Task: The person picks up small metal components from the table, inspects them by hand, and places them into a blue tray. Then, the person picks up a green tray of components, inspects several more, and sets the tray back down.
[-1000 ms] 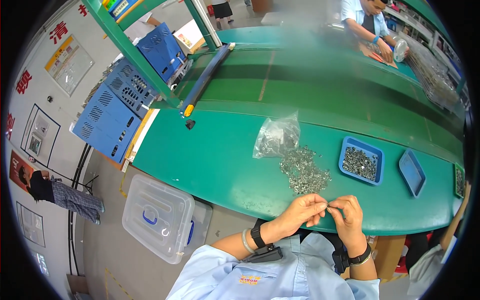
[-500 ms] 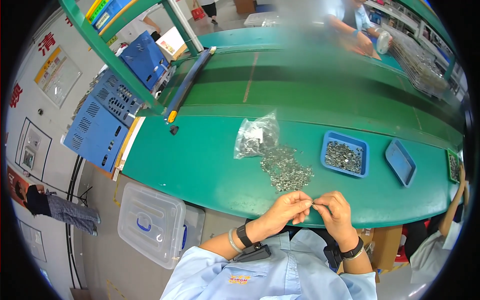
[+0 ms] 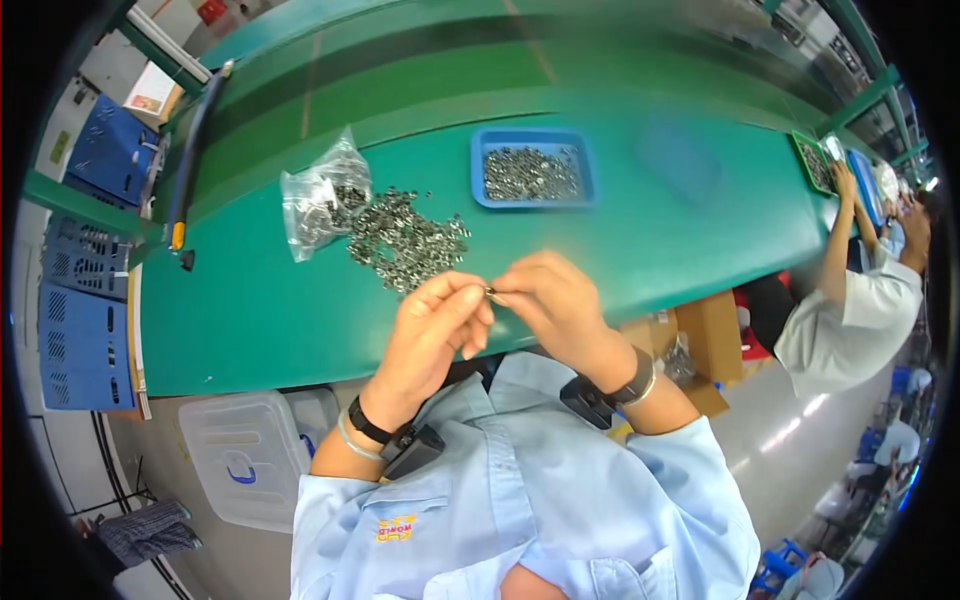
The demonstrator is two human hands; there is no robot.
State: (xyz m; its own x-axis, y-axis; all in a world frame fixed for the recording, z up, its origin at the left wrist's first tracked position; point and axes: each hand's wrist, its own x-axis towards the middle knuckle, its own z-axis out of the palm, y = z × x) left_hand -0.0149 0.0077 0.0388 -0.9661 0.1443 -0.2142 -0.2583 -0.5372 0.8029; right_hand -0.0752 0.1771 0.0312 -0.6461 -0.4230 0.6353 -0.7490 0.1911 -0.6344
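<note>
Fingertip to fingertip, my left hand (image 3: 432, 330) and my right hand (image 3: 558, 305) meet above the table's near edge. Both are closed in a pinch on a small dark metal part (image 3: 490, 292), mostly covered by the fingers, its exact kind too small to tell. Just beyond my left hand lies a loose pile of small shiny metal parts (image 3: 408, 243). A clear plastic bag (image 3: 318, 205) with more of them rests against the pile's left side. Farther off, beyond my right hand, a blue tray (image 3: 535, 204) holds a layer of similar metal parts.
A second blue tray (image 3: 682, 158) shows blurred to the right, and a green tray (image 3: 815, 165) is at the far right by a co-worker's hands (image 3: 845, 180). Behind the green table (image 3: 250, 330) runs a green belt (image 3: 420, 70). A lidded clear bin (image 3: 240, 455) stands at lower left.
My view has swung to the right, so the table's things appear farther left and the co-worker at the right shows more. Both hands keep their pinch on the small part.
</note>
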